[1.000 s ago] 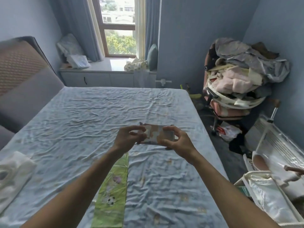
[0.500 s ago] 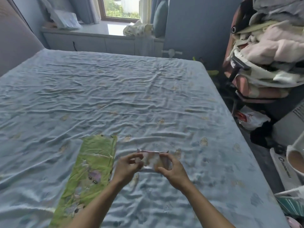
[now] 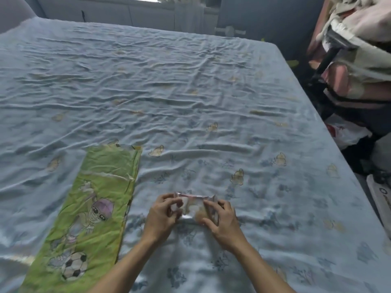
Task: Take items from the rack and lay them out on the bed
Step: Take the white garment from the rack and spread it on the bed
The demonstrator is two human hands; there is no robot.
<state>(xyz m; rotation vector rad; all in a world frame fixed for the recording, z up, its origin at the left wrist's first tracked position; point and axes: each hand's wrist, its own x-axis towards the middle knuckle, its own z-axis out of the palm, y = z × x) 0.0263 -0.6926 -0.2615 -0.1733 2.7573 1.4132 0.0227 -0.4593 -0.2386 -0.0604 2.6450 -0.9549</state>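
Small folded cloth (image 3: 195, 207), pale w/ pink-beige print, sits btwn both hands, low at the bed (image 3: 190, 92) sheet. Can't tell if it's touching down or a hair above.

Handling, judged: v. light, soft, limp, no stiffness, so it'll sag or unfold if held by one end only. Not fragile, not slippery; cotton-like, grips easily. Best hold is at the two short ends or top corners, spreading outward to flatten.

Left hand (image 3: 161, 214) pinches the cloth's near end, thumb and fingers curled round the edge. Right hand (image 3: 222, 220) grips the other end, fingers on top, thumb toward the person.

Green printed cloth (image 3: 93, 208) lies flat just outboard of the left hand, apart from it. Chair heaped w/ clothes (image 3: 359, 49) stands well beyond the right hand, off the bed.

Vs 1 s ago: the cloth was held up in the air at arm's reach; now it's down by the sheet, closer in. Grip on both ends is unchanged. The head has tipped down, so the window is mostly out of view.
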